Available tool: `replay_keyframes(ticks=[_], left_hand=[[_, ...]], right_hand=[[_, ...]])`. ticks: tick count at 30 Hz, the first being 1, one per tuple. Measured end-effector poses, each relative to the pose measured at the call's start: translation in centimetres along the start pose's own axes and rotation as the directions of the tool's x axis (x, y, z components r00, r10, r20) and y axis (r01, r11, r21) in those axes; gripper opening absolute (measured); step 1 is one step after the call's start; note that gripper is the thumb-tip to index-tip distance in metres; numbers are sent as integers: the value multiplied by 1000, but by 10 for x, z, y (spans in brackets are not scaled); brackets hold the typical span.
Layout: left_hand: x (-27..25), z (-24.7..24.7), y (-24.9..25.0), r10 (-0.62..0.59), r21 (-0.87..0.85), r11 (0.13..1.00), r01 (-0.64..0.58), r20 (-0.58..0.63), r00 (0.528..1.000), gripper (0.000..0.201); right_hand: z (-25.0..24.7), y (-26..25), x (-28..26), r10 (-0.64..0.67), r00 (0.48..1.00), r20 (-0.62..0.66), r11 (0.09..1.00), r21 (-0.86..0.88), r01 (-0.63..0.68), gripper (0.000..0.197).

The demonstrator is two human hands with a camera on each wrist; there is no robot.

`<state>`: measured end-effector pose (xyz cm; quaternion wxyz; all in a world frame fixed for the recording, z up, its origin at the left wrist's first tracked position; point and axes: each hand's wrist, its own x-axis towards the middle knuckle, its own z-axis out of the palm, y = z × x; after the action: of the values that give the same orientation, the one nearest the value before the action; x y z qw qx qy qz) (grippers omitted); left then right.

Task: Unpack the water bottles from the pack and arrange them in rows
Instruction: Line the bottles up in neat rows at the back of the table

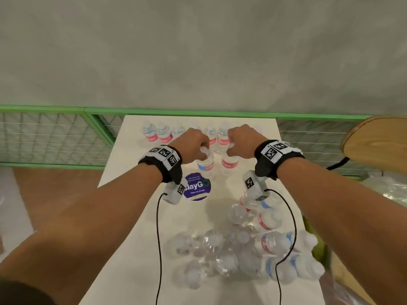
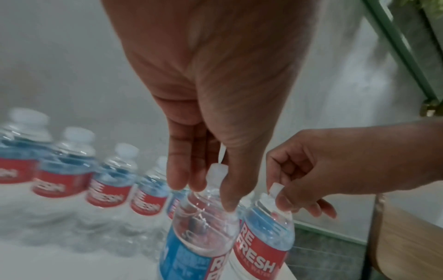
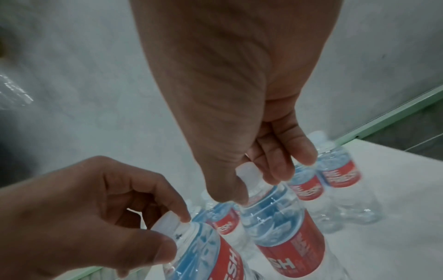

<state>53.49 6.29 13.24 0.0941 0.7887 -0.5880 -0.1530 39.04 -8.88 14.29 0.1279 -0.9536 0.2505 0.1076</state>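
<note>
Grey, mottled concrete fills the wall ahead of me, with a green-framed wire mesh fence (image 1: 55, 137) running along its foot and a smooth white table (image 1: 132, 216) pushed up against it. On the tabletop I see a round purple sticker (image 1: 197, 188), and at the right edge the curved rim of a pale wooden chair (image 1: 374, 139).

My left hand (image 1: 191, 143) pinches the white screw cap of a clear, ribbed plastic bottle (image 1: 206, 165), thumb on one side and fingers on the other; in the left wrist view its blue-and-red label faces the camera. My right hand (image 1: 241, 140) is clamped the same way on the cap of a second bottle (image 1: 229, 163), red label forward. Both bottles are upright, just beside each other, in front of the back row (image 1: 182, 134).

That row stands along the far edge of the table; I count at least five bottles in it, but my hands hide part of it and blur softens the rest. Nearer to me lies the opened pack (image 1: 246, 249), a jumble of glossy clear bottles tipped at different angles, too blurred to count. Crinkled clear plastic wrap (image 1: 392, 190) lies off the table's right side.
</note>
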Motion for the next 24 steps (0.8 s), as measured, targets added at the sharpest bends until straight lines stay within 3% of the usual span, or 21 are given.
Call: replay_keyframes(ticks=[12, 18, 24], left_hand=[[-53, -32, -175, -163, 54, 985, 162, 8, 987, 17], [-44, -21, -221, -166, 40, 985, 165, 31, 986, 19], [-30, -20, -234, -140, 26, 990, 140, 23, 990, 17]], right_hand=[[23, -160, 99, -33, 999, -43, 996, 78, 36, 32], [38, -196, 134, -16, 999, -33, 997, 78, 19, 34], [48, -210, 155, -7, 1000, -5, 999, 39, 7, 38]])
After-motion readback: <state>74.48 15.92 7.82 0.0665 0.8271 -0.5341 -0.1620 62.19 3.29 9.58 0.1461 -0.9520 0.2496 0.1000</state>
